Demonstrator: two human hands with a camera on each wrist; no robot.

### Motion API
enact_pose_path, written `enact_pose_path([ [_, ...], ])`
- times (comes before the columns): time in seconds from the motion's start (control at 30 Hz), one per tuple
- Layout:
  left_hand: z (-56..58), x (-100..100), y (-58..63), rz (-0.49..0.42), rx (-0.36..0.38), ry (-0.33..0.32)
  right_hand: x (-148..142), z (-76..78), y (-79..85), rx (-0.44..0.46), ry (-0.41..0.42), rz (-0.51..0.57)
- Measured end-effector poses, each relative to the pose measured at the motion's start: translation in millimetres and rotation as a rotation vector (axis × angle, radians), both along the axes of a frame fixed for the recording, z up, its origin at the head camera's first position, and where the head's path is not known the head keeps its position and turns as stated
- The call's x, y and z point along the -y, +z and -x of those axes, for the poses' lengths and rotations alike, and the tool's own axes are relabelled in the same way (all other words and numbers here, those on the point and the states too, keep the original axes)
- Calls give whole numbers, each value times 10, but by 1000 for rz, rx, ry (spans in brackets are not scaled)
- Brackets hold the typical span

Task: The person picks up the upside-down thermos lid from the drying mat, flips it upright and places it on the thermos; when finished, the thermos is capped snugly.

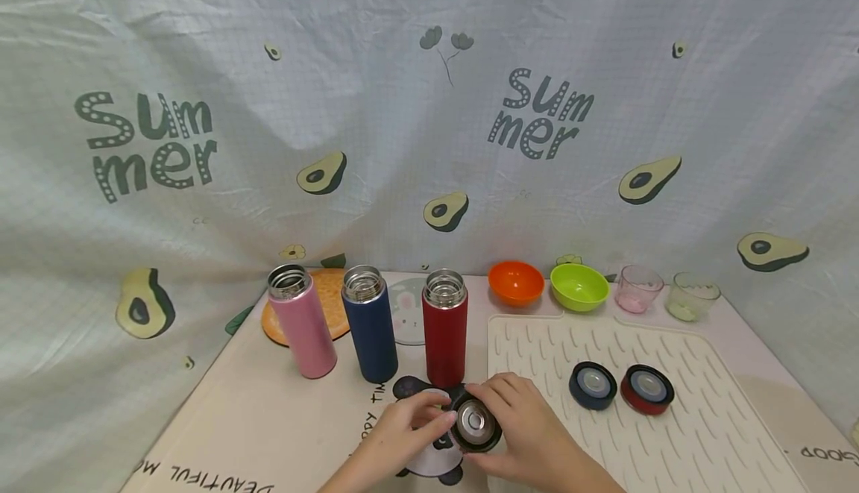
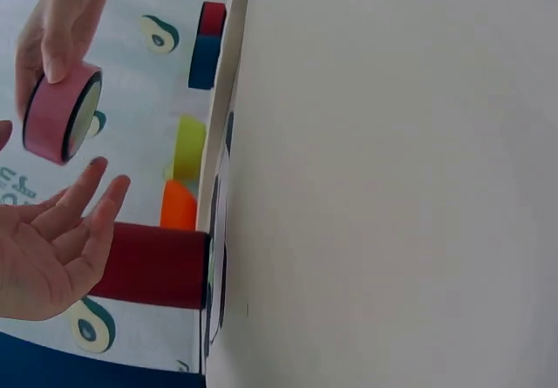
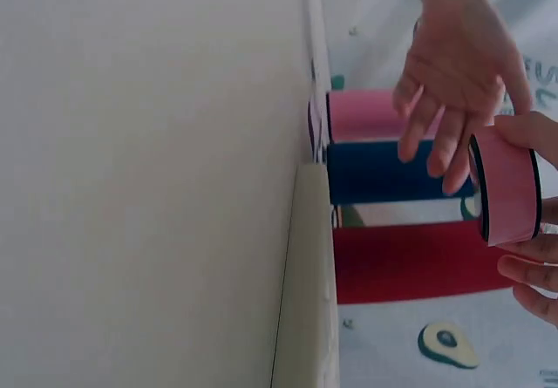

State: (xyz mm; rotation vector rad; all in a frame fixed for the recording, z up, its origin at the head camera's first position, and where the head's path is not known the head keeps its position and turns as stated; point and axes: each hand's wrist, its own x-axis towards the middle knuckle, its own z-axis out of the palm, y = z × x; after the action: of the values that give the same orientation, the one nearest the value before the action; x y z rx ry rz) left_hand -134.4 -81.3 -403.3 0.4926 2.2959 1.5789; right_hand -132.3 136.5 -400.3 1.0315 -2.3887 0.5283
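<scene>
In front of the red bottle point(image 1: 445, 336), my right hand point(image 1: 530, 433) grips a pink lid point(image 3: 510, 187) by its side. The underside of this lid point(image 1: 476, 424), dark-rimmed with a metallic centre, faces the head camera. My left hand point(image 1: 406, 437) is just left of it, fingers spread and slightly bent, fingertips close to the rim; whether they touch cannot be told. Farther left stand a blue bottle point(image 1: 371, 329) and a pink bottle point(image 1: 305, 325). All three bottles are upright with uncovered metal mouths. Both wrist views show the left palm point(image 2: 44, 257) with nothing in it.
On a cream ridged mat point(image 1: 684, 441) at the right lie a blue lid point(image 1: 593, 385) and a red lid point(image 1: 647, 389). Behind it stand an orange bowl point(image 1: 516, 283), a green bowl point(image 1: 579, 287), a pink glass cup point(image 1: 639, 289) and a greenish cup point(image 1: 692, 296). A printed curtain point(image 1: 376, 105) hangs behind.
</scene>
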Motion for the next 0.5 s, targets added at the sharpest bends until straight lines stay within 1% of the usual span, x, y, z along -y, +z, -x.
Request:
enact_pose_path([
  [0.13, 22, -82, -9, -82, 71, -3, 61, -47, 2, -35, 60, 10],
  [0.23, 28, -127, -29, -126, 96, -13, 85, -64, -3, -38, 76, 18],
  [0.4, 35, -158, -63, -161, 108, -8, 98, -74, -13, -16, 68, 11],
  [0.5, 37, -152, -55, -151, 90, 12, 96, -76, -16, -2, 63, 2],
])
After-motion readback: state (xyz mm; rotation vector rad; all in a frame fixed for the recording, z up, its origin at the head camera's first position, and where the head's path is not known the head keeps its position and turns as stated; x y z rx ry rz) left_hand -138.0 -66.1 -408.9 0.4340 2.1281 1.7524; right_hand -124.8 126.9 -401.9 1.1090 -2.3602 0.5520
